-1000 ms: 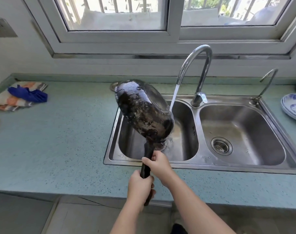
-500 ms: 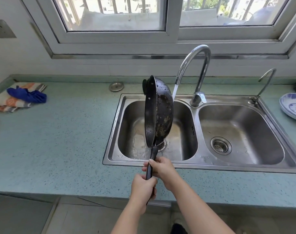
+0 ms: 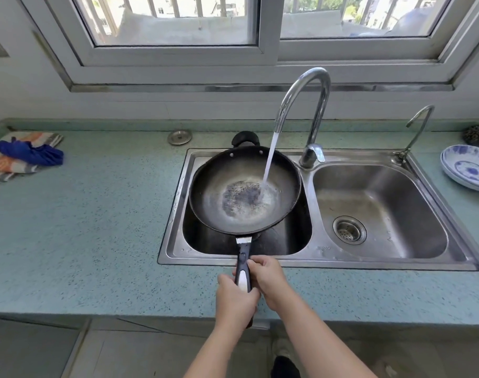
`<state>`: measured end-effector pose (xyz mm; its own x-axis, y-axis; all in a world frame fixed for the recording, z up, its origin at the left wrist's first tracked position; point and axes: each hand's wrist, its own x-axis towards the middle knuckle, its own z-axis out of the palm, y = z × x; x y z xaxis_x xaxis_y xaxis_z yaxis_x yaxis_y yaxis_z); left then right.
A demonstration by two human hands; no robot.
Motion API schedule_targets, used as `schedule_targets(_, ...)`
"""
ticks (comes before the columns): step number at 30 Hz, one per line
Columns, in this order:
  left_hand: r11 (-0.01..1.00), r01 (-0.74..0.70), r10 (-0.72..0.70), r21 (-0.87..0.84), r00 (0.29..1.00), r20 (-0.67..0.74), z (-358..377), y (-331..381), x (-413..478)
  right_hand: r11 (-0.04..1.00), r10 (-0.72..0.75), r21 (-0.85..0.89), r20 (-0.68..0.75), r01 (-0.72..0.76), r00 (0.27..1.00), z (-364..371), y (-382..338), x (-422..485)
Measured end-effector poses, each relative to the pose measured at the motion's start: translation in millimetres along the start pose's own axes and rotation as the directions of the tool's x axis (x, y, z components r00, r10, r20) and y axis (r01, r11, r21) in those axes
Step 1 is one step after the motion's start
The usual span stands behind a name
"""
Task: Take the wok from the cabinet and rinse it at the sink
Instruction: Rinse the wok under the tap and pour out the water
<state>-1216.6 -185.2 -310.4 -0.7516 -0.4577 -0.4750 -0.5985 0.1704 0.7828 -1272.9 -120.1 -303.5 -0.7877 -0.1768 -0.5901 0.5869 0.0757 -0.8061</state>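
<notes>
Head view showed my left hand (image 3: 237,302) and right hand (image 3: 268,282) both clenched around the wok (image 3: 245,189) handle, hiding its end. The wok sat open side up over the sink's (image 3: 318,248) left basin, covering that drain, water landing inside.

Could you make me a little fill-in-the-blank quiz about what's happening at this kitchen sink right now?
1. Water from the tall faucet pours into the wok, held over the ____ basin of the sink.
2. The left hand and right hand both grip the wok's long ____.
3. On the counter at far right lie blue-and-white ____.
4. The wok's open side faces ____.

Missing words: left; handle; plates; up
</notes>
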Motion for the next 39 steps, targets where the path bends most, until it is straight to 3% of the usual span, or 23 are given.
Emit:
schedule_targets(4, 0.998, -0.005, 0.008, 0.07, 0.999, -0.036, 7.7, -2.5, -0.9, 0.992, -0.053, -0.116, -0.085, 0.043, 0.995, -2.2, 8.0, 4.7)
schedule_targets(14, 0.999, -0.025, 0.027, 0.047, 0.999, -0.03, 11.0, -7.9, -3.9, 0.888, -0.202, -0.442, -0.119, 0.13, 0.972, -4.2, 9.7, 2.5)
schedule_targets(23, 0.998, -0.068, 0.067, -0.006, 0.997, -0.028, 6.4, -11.3, -5.8, 0.84, -0.262, -0.519, -0.131, 0.159, 0.956, -4.3, 12.1, 1.2)
schedule_targets(27, 0.986, -0.141, 0.145, 0.083, 0.989, -0.041, -2.0, -9.9, -3.9, 0.833, -0.287, -0.525, -0.139, 0.175, 0.948, -8.8, 12.4, -0.3)
schedule_targets(32, 0.889, -0.318, 0.355, 0.328, 0.933, -0.058, -13.7, 6.7, 9.4, 0.76, -0.39, -0.596, -0.103, 0.257, 0.915, -23.6, 2.7, 0.9)
schedule_targets(36, 0.762, -0.443, 0.526, 0.472, 0.849, -0.053, -14.6, 31.4, 18.3, 0.676, -0.473, -0.667, -0.068, 0.313, 0.878, -40.3, -14.0, 5.6)
schedule_targets(39, 0.673, -0.481, 0.586, 0.561, 0.81, -0.008, -6.1, 50.3, 24.3, 0.622, -0.527, -0.701, -0.045, 0.349, 0.848, -57.4, -32.0, 11.7)
